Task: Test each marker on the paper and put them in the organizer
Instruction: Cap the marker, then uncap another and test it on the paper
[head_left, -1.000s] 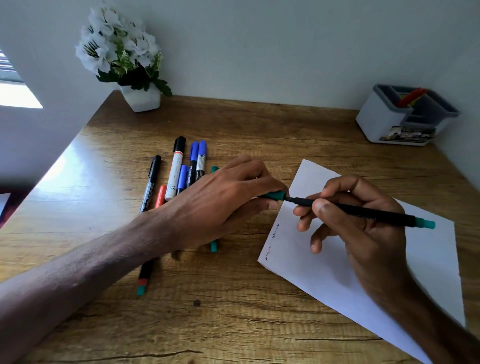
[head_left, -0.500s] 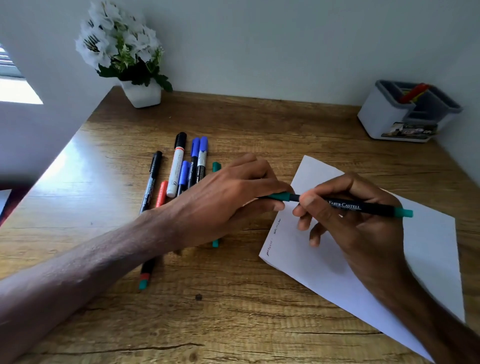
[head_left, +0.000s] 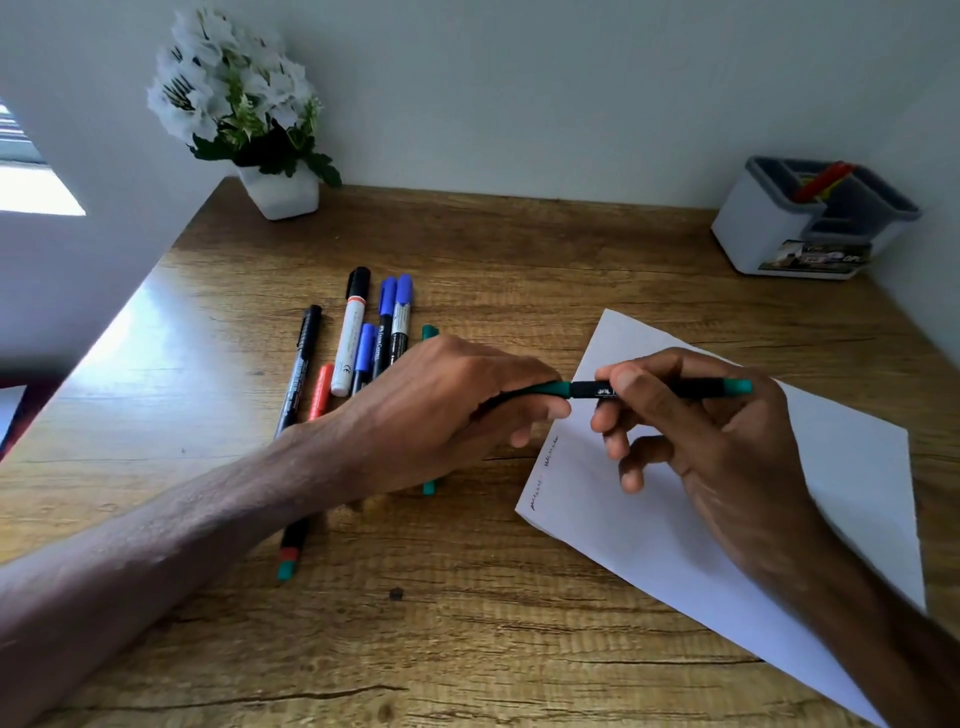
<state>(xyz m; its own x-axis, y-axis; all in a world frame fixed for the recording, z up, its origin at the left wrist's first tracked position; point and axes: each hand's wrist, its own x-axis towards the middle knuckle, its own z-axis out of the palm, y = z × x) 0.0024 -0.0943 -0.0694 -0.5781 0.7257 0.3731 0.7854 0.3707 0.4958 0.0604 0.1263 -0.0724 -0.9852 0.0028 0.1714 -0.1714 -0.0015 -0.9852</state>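
A black marker (head_left: 675, 388) with green ends is held level above the left edge of the white paper (head_left: 841, 467). My right hand (head_left: 717, 441) grips its barrel. My left hand (head_left: 447, 410) pinches the green cap (head_left: 550, 388), which meets the barrel. Two short scribbles (head_left: 545, 467) mark the paper's left edge. Several other markers (head_left: 353, 332) lie side by side on the desk, partly hidden under my left hand and forearm. The white and grey organizer (head_left: 753, 228) stands at the back right with a red marker (head_left: 823, 179) in it.
A white pot of white flowers (head_left: 280, 197) stands at the back left of the wooden desk (head_left: 467, 623). Walls close in behind and on the right. The desk's left edge runs diagonally beside a bright window.
My hands have come together. The gap between the green cap and the barrel has closed, and the marker has shifted left and turned level.
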